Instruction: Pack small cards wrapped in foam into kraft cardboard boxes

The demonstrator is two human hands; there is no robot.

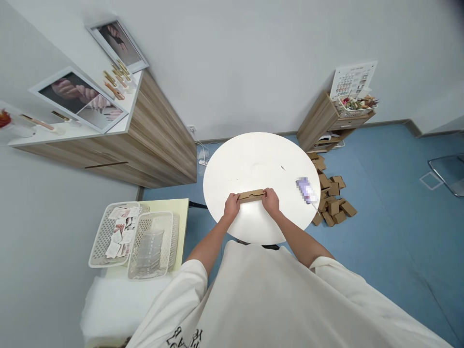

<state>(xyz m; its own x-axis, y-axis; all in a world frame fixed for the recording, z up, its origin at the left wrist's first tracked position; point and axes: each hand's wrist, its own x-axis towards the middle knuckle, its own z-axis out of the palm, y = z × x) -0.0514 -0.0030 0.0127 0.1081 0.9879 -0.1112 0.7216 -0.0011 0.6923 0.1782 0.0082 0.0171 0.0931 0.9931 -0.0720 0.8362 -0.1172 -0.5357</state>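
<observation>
A small brown cardboard box [251,195] lies near the front of the round white table [253,154]. My left hand [232,205] grips its left end, and my right hand [270,200] grips its right end. Fingers of both hands are closed round the ends, so parts of the box are hidden. The lid side faces up, with a small notch along its front edge. To the right of my right hand, a purple phone-like object [305,189], blurred out, rests on the table with a white cable.
Several brown cardboard boxes [331,205] are heaped on the blue floor right of the table. At left, two white plastic baskets [170,220] stand on a pale yellow table [183,212], holding cards and clear packs. Wooden cabinets [159,121] line the wall.
</observation>
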